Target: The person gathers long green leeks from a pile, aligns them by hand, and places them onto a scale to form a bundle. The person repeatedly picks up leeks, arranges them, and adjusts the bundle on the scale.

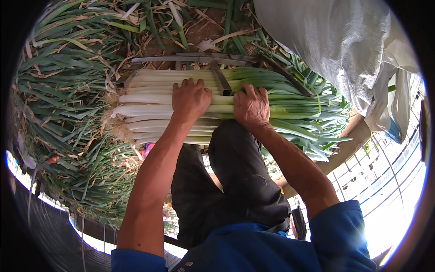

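Note:
A wide row of leeks point(154, 110) lies side by side in front of me, white stems and roots to the left, green leaves to the right. My left hand point(191, 99) presses on the white stems, its fingers curled over them. Further right, where the stems turn green, my right hand point(252, 105) grips the row with bent fingers. Between the hands, a grey metal bar point(221, 80) of a frame reaches over the far side of the leeks. My knee point(232, 136) touches the near side of the row.
A large heap of leeks point(68, 104) with dry leaves fills the left side. White woven sacking point(331, 41) hangs at the upper right. Wire mesh point(380, 167) stands at the right. Loose leaves litter the brown ground point(199, 34) beyond the frame.

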`<move>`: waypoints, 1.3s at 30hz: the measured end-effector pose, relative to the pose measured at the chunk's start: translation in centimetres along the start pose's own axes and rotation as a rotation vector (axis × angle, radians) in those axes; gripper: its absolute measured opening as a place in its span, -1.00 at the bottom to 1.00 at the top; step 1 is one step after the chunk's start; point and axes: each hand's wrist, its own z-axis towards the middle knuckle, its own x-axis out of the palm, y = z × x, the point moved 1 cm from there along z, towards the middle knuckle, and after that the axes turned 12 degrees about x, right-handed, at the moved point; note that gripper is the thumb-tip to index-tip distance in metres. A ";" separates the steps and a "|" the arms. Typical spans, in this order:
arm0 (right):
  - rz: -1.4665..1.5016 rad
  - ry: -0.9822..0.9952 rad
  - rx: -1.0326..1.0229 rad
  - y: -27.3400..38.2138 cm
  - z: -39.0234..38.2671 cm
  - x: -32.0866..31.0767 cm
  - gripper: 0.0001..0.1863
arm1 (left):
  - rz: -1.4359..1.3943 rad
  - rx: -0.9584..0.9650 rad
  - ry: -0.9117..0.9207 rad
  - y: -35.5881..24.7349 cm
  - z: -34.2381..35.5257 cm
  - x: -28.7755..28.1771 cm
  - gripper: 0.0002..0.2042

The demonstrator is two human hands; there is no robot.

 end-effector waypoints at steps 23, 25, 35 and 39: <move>-0.059 0.158 0.062 0.0 1.4 0.2 -0.59 | -0.021 -0.072 0.223 0.6 0.6 1.9 -0.69; -0.068 0.083 0.037 -0.1 1.2 0.8 -0.60 | 0.029 -0.061 0.112 0.0 0.5 1.1 -0.68; -0.072 0.123 0.049 -0.2 3.2 1.6 -0.73 | -0.056 -0.144 0.116 -0.1 2.0 1.4 -0.79; -0.066 0.176 0.059 -0.2 3.6 0.8 -0.74 | -0.137 -0.147 -0.027 -0.4 2.0 0.7 -0.80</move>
